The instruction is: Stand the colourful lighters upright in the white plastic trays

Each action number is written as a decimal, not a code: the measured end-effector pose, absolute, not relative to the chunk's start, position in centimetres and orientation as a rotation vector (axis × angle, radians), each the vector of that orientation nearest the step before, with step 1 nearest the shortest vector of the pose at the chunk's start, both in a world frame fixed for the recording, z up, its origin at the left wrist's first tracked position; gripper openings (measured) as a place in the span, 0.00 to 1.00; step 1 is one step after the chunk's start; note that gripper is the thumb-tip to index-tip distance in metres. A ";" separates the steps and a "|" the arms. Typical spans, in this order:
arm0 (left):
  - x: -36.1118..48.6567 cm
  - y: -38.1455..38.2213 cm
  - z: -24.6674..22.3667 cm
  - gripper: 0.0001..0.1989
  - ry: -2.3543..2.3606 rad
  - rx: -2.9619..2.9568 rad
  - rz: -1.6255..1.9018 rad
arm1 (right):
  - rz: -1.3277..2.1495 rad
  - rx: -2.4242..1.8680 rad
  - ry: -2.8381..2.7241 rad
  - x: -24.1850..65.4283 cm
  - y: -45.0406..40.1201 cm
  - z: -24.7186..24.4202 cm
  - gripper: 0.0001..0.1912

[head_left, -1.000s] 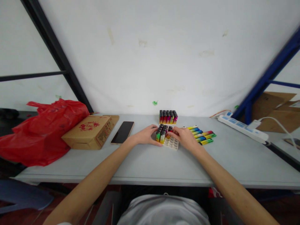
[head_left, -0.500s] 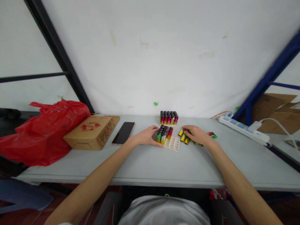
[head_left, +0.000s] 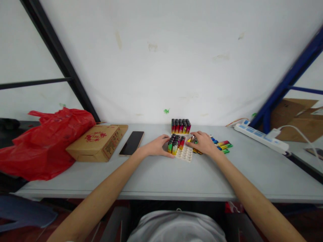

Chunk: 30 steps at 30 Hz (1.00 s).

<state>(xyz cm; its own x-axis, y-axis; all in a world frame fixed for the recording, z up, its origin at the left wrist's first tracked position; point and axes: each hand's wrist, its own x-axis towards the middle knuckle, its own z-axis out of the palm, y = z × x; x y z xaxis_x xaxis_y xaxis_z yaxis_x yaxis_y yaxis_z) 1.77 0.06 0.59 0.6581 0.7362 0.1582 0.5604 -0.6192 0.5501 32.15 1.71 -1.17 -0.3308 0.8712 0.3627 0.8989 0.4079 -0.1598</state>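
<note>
A white tray (head_left: 185,154) with rows of small holes lies on the table, its left part filled with upright lighters (head_left: 174,144). My left hand (head_left: 159,146) rests at the left side of this group, thumb and fingers spread around its edge. Just right of the tray, my right hand (head_left: 201,142) has its thumb and fingers bent around a lighter, partly hidden by the hand. Loose colourful lighters (head_left: 224,145) lie to the right of that hand. Behind the tray stands a full block of upright lighters (head_left: 181,126).
A phone (head_left: 132,143), a cardboard box (head_left: 93,143) and a red plastic bag (head_left: 47,144) are on the left. A white power strip (head_left: 261,137) with a plugged-in cable lies at the right. The wall rises behind the table (head_left: 176,181).
My right hand has moved left from the loose lighters to the tray's right side, uncovering more of the pile. My left hand stays beside the upright lighters. The view has shifted slightly.
</note>
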 end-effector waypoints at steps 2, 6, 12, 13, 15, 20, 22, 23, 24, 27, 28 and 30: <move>1.8 0.0 0.6 0.44 1.018 2.409 0.507 | -0.015 -1.448 -2.236 31.9 2.0 -1.5 0.33; 1.8 0.0 0.7 0.43 1.019 2.412 0.494 | 0.239 -1.276 -2.070 31.7 2.3 -2.0 0.30; 1.8 0.1 0.6 0.45 1.023 2.419 0.484 | 0.617 -1.039 -1.744 31.1 2.2 -1.7 0.25; 1.8 0.2 0.5 0.45 1.023 2.421 0.480 | 0.644 -1.008 -1.693 31.0 2.2 -1.5 0.26; 1.7 0.2 0.4 0.45 1.019 2.424 0.483 | 0.705 -0.966 -1.610 31.0 2.1 -1.3 0.28; 1.7 0.2 0.4 0.44 1.024 2.422 0.494 | 0.875 -0.947 -1.500 30.7 1.4 -1.0 0.29; 1.7 0.2 0.4 0.44 1.026 2.418 0.495 | 0.925 -0.947 -1.452 30.4 1.2 -0.9 0.31; 1.7 0.2 0.5 0.44 1.026 2.417 0.495 | 0.955 -0.944 -1.433 30.2 1.0 -0.9 0.30; 1.7 0.1 0.5 0.44 1.027 2.417 0.496 | 0.987 -0.941 -1.416 29.9 0.9 -0.8 0.29; 1.7 0.1 0.6 0.44 1.021 2.419 0.508 | 1.077 -0.939 -1.358 29.2 0.4 -0.4 0.25; 1.7 0.1 0.6 0.44 1.017 2.420 0.510 | 1.106 -0.933 -1.338 29.0 0.1 -0.2 0.25; 1.7 0.1 0.5 0.43 1.009 2.422 0.509 | 1.172 -0.902 -1.310 28.6 -0.4 0.1 0.25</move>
